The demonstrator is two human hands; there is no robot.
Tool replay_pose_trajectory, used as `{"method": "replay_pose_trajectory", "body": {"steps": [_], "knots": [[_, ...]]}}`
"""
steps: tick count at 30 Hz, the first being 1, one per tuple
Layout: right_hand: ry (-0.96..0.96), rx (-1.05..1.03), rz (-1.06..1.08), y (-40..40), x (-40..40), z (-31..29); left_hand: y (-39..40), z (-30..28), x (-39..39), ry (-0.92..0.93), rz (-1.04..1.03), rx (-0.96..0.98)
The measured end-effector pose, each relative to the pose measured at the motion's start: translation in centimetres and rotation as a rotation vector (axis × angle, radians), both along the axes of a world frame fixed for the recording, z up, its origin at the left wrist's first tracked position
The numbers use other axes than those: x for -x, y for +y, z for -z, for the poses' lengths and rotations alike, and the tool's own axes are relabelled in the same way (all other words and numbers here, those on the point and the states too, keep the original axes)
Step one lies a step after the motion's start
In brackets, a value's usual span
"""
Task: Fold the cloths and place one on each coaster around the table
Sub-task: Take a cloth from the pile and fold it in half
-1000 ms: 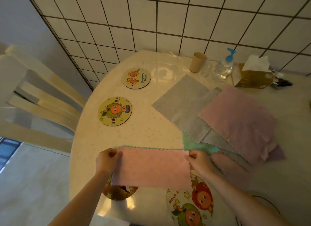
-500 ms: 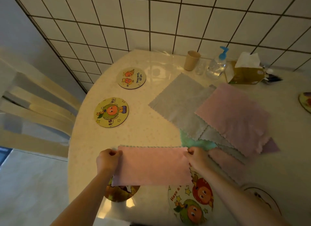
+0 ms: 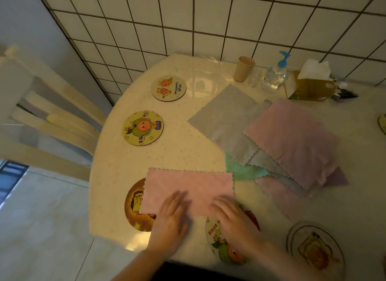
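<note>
Both hands, left hand (image 3: 171, 216) and right hand (image 3: 231, 216), are lying seemingly flat-fingered, though blurred, pressing the folded pink cloth (image 3: 188, 188) onto the table (image 3: 129, 159).

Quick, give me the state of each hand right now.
Left hand: open, fingers flat on the folded pink cloth.
Right hand: open, fingers flat on the same cloth.

Beyond your hands, a white tiled wall (image 3: 229, 19) with dark grout; to their left, a cream slatted chair (image 3: 48, 121) on pale floor tiles (image 3: 41, 228).
</note>
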State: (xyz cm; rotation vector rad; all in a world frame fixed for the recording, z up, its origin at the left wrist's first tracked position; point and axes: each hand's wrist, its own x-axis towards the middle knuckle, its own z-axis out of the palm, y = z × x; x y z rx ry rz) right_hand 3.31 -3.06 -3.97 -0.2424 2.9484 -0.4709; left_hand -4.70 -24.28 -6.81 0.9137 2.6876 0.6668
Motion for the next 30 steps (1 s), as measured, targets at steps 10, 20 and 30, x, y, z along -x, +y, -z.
{"method": "replay_pose_trajectory", "body": {"steps": [10, 20, 30], "knots": [[-0.077, -0.177, -0.240, 2.0, -0.9, 1.7, -1.4, 3.1, -2.2, 0.068, 0.026, 0.357], [-0.136, -0.265, -0.234, 1.8, 1.8, 0.8, -1.7, 1.8, -1.8, 0.089, -0.096, 0.409], [0.036, 0.019, -0.330, 2.2, 0.4, -1.4, 5.7, 1.3, -4.5, 0.100, 0.013, 0.258]]}}
